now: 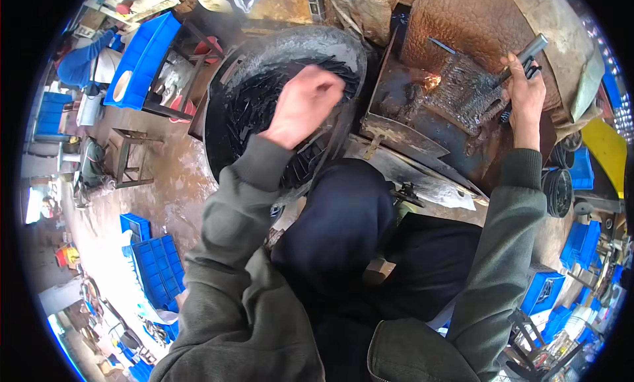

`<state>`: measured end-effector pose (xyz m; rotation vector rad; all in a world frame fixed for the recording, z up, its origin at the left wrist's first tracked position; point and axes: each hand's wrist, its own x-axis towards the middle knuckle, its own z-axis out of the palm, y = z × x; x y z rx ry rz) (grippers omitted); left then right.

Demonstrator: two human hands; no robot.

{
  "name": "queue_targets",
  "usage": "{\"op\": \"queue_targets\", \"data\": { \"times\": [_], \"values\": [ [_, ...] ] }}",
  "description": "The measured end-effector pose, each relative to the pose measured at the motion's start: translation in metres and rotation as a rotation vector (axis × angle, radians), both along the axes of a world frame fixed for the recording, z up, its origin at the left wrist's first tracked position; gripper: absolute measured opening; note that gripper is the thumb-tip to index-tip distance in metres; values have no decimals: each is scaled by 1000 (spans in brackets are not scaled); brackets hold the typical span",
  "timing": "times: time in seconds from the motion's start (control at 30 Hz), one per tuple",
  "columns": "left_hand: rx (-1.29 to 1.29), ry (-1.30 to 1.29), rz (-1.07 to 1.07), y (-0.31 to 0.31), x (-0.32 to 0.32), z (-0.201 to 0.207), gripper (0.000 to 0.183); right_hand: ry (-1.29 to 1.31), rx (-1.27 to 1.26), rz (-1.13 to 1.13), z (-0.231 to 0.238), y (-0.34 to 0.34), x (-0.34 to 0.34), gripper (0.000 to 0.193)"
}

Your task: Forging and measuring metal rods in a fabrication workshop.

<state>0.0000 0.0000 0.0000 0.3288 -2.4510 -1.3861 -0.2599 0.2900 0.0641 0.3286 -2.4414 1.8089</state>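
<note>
Knees (350, 230) block the floor; left hand (302, 104) curls over dark basin (224, 117), right hand (525, 98) grips tongs (522, 57).

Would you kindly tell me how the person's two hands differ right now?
The left hand reaches down into the round black basin of dark metal pieces; the right hand is raised over the rusty tray. The left hand's fingers curl downward; the right hand grips long tongs. Both wear green sleeves.
</note>
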Motion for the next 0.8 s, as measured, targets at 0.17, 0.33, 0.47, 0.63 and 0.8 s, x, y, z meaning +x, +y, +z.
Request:
{"op": "queue_targets", "data": {
  "times": [0.17, 0.33, 0.47, 0.63, 0.8],
  "values": [
    [-376, -274, 22, -5, 45, -69, 34, -10, -27, -12, 1, 0, 3, 32],
    [-664, -180, 77, 7, 45, -91, 30, -16, -49, -7, 2, -1, 4, 30],
    [-685, -183, 60, 7, 38, -91, 25, -16, -43, -1, 3, -2, 4, 29],
    [-642, -245, 11, 0, 43, -90, 31, -29, -65, 3, 1, -3, 4, 28],
    [-558, -219, 38, -8, 52, -88, 28, -27, -40, -9, 3, 0, 3, 28]
  ]
}}
